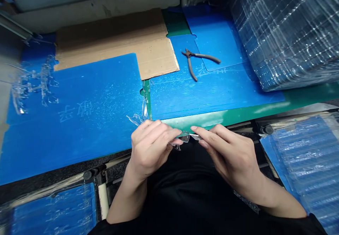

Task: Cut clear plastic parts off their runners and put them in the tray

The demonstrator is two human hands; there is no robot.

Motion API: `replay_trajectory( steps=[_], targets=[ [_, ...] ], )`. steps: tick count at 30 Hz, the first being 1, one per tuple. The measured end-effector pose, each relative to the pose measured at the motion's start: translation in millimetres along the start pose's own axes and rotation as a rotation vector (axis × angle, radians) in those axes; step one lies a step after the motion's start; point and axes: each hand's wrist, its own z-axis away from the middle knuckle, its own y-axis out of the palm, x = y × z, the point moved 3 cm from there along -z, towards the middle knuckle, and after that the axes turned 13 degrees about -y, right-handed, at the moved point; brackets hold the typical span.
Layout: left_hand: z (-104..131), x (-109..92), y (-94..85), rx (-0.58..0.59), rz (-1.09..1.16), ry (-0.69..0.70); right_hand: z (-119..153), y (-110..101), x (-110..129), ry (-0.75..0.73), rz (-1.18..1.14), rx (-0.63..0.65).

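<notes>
Pinching clear plastic point(185, 138), the left hand point(152, 145) has a closed grip; the right hand point(233, 152) pinches a thin blade point(195, 136).

Workshop or factory workstation, identified by its bench, tools and stock. Just beyond both hands lies a green-topped bench point(299, 101), largely covered by scuffed blue plastic sheets point(106, 129) dotted with pale flecks; farther beyond the left hand point(152, 143) is a flat piece of cardboard point(113, 39). Pliers point(190, 54) rest beyond the right hand point(230, 150). Clear plastic pieces point(47, 83) lie beyond and left of the left hand; a tall stack of clear plastic trays point(291, 34) stands beyond and right of the right hand. Nearer the body, left of the left hand, appear a pale tubular frame point(103, 196) and dark speckled floor point(116, 172).
</notes>
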Motion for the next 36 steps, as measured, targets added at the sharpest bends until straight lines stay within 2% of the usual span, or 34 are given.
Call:
replay_trajectory(
  steps=[5,10,14,16,18,21,27,31,36],
  targets=[
    [-2,-1,-0.2,0.017,-0.018,-0.004,0,3,-5,0.021,0.023,0.019],
    [1,-10,2.1,0.129,0.13,-0.051,-3,6,-26,0.114,0.032,-0.026],
    [7,-11,9.0,0.232,0.512,-0.29,-3,10,-30,0.09,-0.11,-0.041],
    [12,-9,15.0,0.236,0.725,-0.42,0,12,-25,0.045,-0.168,-0.029],
    [16,-7,21.5,0.215,0.858,-0.482,2,15,-17,-0.01,-0.251,-0.026],
    [20,-6,30.1,0.219,0.909,-0.487,5,15,-8,-0.071,-0.306,-0.032],
    [18,-10,33.6,0.251,0.927,-0.461,9,7,0,-0.126,-0.121,-0.034],
    [13,-16,33.6,0.273,0.872,-0.411,11,1,3,-0.135,-0.118,-0.013],
    [8,-21,32.8,0.23,0.775,-0.337,16,-6,5,-0.123,-0.162,0.046]
  ],
)
